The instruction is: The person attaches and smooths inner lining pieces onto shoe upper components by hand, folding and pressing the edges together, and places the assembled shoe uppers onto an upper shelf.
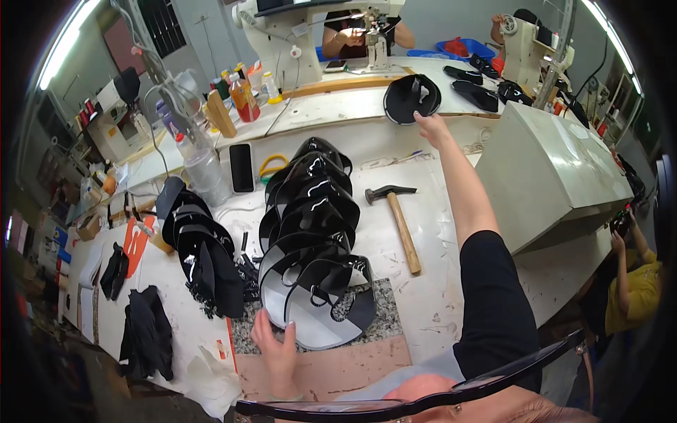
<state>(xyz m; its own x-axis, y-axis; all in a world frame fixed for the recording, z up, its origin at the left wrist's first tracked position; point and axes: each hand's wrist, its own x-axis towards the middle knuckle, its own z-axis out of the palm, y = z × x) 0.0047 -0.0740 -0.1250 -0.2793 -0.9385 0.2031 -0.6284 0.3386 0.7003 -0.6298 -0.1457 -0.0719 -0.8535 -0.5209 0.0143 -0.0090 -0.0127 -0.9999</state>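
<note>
My right hand (431, 125) is stretched far out over the table and grips the lower edge of a black shoe upper piece (411, 97) at the back bench. My left hand (276, 345) lies flat, fingers spread, on the near edge of a black-and-white upper piece (321, 310) that tops a long overlapping row of glossy black pieces (310, 204). That piece rests on a speckled stone slab (384, 326).
A wooden-handled hammer (399, 218) lies right of the row. A second stack of black pieces (204, 254) sits to the left, with a phone (241, 167), a clear bottle (204, 173) and glue bottles behind. Sewing machines (310, 35) stand at the back; a person in yellow (631, 289) is at right.
</note>
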